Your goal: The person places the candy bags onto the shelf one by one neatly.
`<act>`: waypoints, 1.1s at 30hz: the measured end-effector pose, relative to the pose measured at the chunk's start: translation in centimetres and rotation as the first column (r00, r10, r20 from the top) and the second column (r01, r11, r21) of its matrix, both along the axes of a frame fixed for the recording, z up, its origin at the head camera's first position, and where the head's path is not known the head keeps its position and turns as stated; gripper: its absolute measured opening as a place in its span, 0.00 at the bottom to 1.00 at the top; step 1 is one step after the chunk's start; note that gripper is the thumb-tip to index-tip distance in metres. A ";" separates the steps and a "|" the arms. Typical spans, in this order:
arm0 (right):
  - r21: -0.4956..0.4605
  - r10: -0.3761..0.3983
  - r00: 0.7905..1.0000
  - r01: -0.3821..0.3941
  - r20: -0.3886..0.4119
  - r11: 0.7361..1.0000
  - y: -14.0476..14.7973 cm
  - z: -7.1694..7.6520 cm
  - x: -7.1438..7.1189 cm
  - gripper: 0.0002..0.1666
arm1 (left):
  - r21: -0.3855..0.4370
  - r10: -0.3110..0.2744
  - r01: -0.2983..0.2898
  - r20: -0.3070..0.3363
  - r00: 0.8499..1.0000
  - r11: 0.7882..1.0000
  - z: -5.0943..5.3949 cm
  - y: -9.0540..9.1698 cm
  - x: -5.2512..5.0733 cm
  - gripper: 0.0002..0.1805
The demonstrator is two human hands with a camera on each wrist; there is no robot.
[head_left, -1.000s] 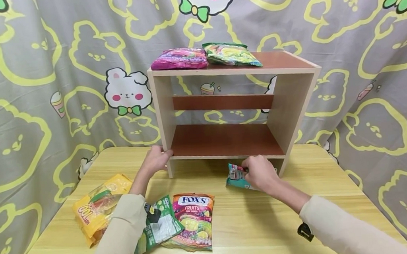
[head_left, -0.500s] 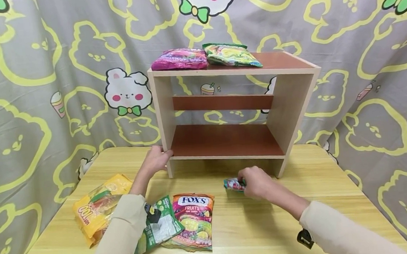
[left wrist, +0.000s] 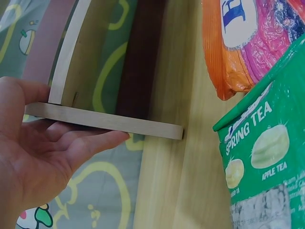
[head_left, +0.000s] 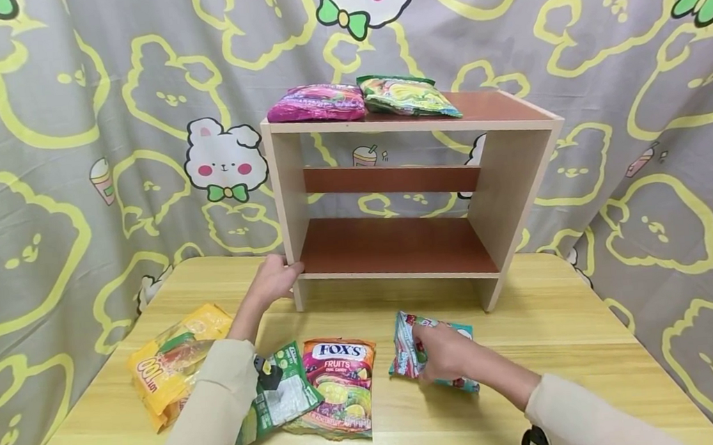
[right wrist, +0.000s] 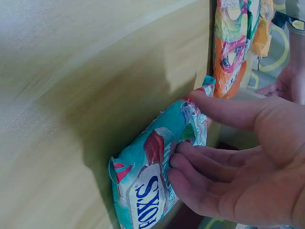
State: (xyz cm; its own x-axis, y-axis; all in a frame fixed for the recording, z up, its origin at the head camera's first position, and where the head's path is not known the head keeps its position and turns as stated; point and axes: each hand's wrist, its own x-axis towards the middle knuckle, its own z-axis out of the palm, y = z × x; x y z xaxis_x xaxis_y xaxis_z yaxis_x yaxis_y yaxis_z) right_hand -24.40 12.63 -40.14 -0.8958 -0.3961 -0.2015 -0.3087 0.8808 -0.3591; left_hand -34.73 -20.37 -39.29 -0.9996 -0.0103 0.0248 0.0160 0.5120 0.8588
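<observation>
Head view: right hand [head_left: 445, 352] on teal packet [head_left: 406, 348], two packets [head_left: 317, 105] atop shelf [head_left: 396, 247]

From here: grey curtain [head_left: 502, 1] backs everything, running 9 through 12 to 3 o'clock, hanging in soft folds. Print is thick yellow animal outlines. White bunny [head_left: 226, 159] with pink cheeks and green bow at 10, similar figure at 12, drink cups at 9 and 3. Pale wood-grain table [head_left: 565, 318] below, rounded far corners at 11 and 1. Shelf unit [head_left: 507, 183] stands on it upright, around 12 to 1: cream sides, red-brown boards, open back with one crossbar [head_left: 391, 178]. Light's bright, slight sheen on the tabletop toward 6.
</observation>
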 end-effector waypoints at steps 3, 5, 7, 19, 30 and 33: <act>-0.005 0.005 1.000 -0.005 0.020 1.000 0.1 0.2 -0.1 0.27 | 0.005 -0.004 0.004 0.004 1.000 1.000 -0.1 0.0 -0.1 0.23; -0.007 0.000 0.999 0.000 0.045 1.000 0.1 0.4 -0.3 0.23 | 0.006 -0.008 0.008 0.002 1.000 1.000 -0.1 0.0 -0.1 0.24; -0.001 0.005 0.999 -0.005 0.052 1.000 0.2 0.5 -0.6 0.20 | 0.010 -0.007 0.007 0.001 1.000 1.000 -0.1 0.0 -0.1 0.24; 0.040 -0.081 0.996 0.079 0.042 0.996 0.5 1.6 -2.1 0.16 | 0.019 -0.008 0.008 0.005 1.000 1.000 0.0 0.0 -0.1 0.23; 0.252 -0.110 0.994 0.106 0.000 0.962 0.1 0.4 -2.4 0.34 | 0.002 -0.005 0.005 -0.002 1.000 1.000 0.0 0.0 0.0 0.22; 0.309 -0.058 0.997 0.071 -0.054 0.948 -0.6 -0.1 -2.2 0.36 | 0.000 -0.002 0.002 0.000 1.000 1.000 0.0 -0.1 0.1 0.23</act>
